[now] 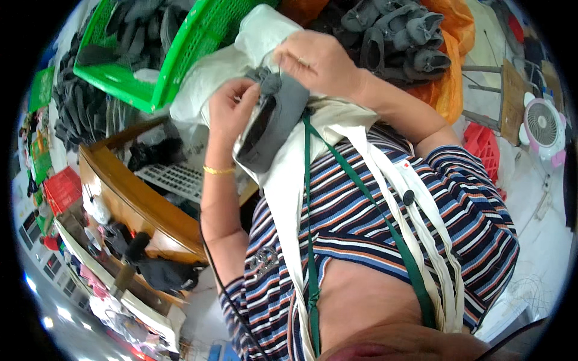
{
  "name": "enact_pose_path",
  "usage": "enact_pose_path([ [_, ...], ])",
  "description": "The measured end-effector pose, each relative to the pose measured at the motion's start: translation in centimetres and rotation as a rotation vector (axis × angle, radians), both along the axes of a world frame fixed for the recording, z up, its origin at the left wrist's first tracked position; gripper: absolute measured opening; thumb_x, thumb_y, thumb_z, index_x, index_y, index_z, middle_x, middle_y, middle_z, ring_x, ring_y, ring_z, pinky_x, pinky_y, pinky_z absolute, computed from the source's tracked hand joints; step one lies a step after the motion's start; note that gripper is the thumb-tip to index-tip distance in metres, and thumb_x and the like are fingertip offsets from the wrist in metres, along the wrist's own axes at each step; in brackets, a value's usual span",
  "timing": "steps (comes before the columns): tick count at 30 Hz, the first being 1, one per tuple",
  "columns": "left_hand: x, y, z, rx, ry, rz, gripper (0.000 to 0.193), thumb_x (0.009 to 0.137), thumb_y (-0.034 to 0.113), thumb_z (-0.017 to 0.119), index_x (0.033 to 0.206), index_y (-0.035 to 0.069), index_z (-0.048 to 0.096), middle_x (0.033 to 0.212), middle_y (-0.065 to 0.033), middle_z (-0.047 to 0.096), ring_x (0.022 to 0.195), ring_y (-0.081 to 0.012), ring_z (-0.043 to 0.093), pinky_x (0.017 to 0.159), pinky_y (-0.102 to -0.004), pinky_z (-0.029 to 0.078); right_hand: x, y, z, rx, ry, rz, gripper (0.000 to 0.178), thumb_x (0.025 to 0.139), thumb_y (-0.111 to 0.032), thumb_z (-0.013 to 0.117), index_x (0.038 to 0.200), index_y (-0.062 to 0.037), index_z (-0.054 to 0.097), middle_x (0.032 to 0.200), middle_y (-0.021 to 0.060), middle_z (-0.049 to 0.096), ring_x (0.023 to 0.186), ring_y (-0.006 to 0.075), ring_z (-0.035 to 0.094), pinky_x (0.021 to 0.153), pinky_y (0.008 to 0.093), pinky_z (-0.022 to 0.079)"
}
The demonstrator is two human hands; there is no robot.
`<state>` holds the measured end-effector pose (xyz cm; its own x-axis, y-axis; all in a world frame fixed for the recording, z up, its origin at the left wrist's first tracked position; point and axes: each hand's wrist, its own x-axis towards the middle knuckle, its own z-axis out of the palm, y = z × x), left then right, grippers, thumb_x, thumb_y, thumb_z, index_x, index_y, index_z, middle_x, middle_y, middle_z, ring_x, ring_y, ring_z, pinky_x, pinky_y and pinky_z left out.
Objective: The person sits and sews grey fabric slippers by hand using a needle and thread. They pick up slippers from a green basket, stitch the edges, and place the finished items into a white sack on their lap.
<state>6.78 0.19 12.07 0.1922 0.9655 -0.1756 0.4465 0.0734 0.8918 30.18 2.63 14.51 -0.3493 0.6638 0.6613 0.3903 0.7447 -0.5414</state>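
A grey cloth shoe [278, 123] with a small bow at its top rests over my lap, its dark opening turned to the left. My left hand [232, 107] is closed on its bow end, thumb and fingers pinching near the bow [270, 83]. Just above and to the right, my right hand [319, 63] is closed in a pinch. A thin dark line runs from its fingertips toward the bow; whether it is thread or a needle I cannot tell. White cloth [211, 78] lies beneath and behind the shoe.
Several similar grey shoes [391, 36] fill an orange bag [454, 78] at the far right. A green basket [162, 78] of dark shoe pieces stands far left. A wooden table [138, 198] edges my left side; a small fan [542, 123] and a stool [512, 96] stand right.
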Motion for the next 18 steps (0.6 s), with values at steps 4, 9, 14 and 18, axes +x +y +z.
enact_pose_path([
  [4, 2.7, -0.8, 0.6, -0.002, 0.231, -0.126, 0.034, 0.094, 0.023, 0.056, 0.076, -0.004, 0.066, 0.064, -0.0079, 0.063, 0.061, -0.0135, 0.055, 0.057, -0.0350, 0.046, -0.9, -1.8, -0.4, 0.233, -0.061, 0.033, 0.012, 0.086, -0.021, 0.062, 0.081, -0.0105, 0.061, 0.073, 0.0074, 0.057, 0.064, 0.0266, 0.058, 0.055, 0.0389, 0.047],
  [9, 4.5, -0.1, -4.9, -0.009, 0.137, -0.249, 0.022, 0.090, 0.022, 0.061, 0.082, 0.003, 0.070, 0.065, -0.0079, 0.065, 0.057, -0.0133, 0.061, 0.048, -0.0303, 0.046, 0.5, -2.9, -1.5, 0.244, -0.020, 0.084, 0.022, 0.080, -0.021, 0.066, 0.066, -0.0079, 0.054, 0.067, 0.0065, 0.057, 0.065, 0.0255, 0.060, 0.059, 0.0368, 0.050],
  [14, 5.4, 0.7, -2.1, -0.342, 0.064, -0.137, 0.021, 0.088, 0.017, 0.069, 0.075, 0.001, 0.065, 0.062, -0.0047, 0.060, 0.050, -0.0105, 0.054, 0.044, -0.0231, 0.042, 3.4, -3.2, -1.1, 0.288, -0.090, -0.023, 0.020, 0.080, -0.024, 0.064, 0.068, -0.0100, 0.055, 0.067, 0.0066, 0.057, 0.064, 0.0273, 0.060, 0.057, 0.0391, 0.048],
  [18, 5.4, -1.1, -2.0, -0.351, 0.023, -0.127, 0.023, 0.088, 0.019, 0.070, 0.076, 0.000, 0.066, 0.065, -0.0025, 0.062, 0.051, -0.0085, 0.053, 0.046, -0.0221, 0.042, 5.4, -5.7, -1.8, 0.230, -0.148, -0.066, 0.024, 0.085, -0.026, 0.062, 0.069, -0.0089, 0.056, 0.070, 0.0087, 0.060, 0.067, 0.0296, 0.061, 0.061, 0.0408, 0.049],
])
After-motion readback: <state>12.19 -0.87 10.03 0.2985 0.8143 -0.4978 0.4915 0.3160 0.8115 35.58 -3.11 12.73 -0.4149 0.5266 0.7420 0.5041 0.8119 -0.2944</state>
